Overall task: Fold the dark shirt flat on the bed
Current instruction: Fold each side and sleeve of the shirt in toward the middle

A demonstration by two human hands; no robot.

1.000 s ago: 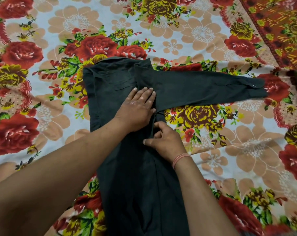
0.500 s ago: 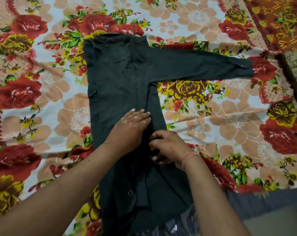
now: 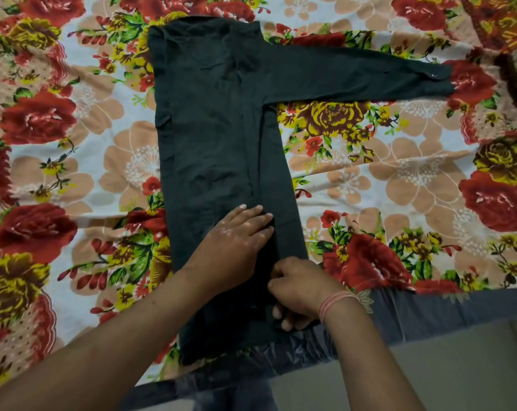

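The dark shirt (image 3: 212, 129) lies on the floral bedsheet (image 3: 399, 179), collar at the far end and hem at the near bed edge. Its left side is folded inward, and one sleeve (image 3: 355, 78) stretches out to the right. My left hand (image 3: 236, 235) presses flat on the lower body of the shirt, fingers straight, beside a lengthwise fold. Just below and right of it, my right hand (image 3: 296, 286) pinches the shirt's right edge near the hem with curled fingers. A pink band circles that wrist.
The near bed edge (image 3: 429, 315) shows a dark border with clear plastic over it, and pale floor lies beyond it at lower right. A patterned red fabric (image 3: 503, 22) sits at the far right corner.
Both hands have slid down the shirt from its chest towards the hem, along the lengthwise fold. The view has dropped, so the near bed edge now shows.
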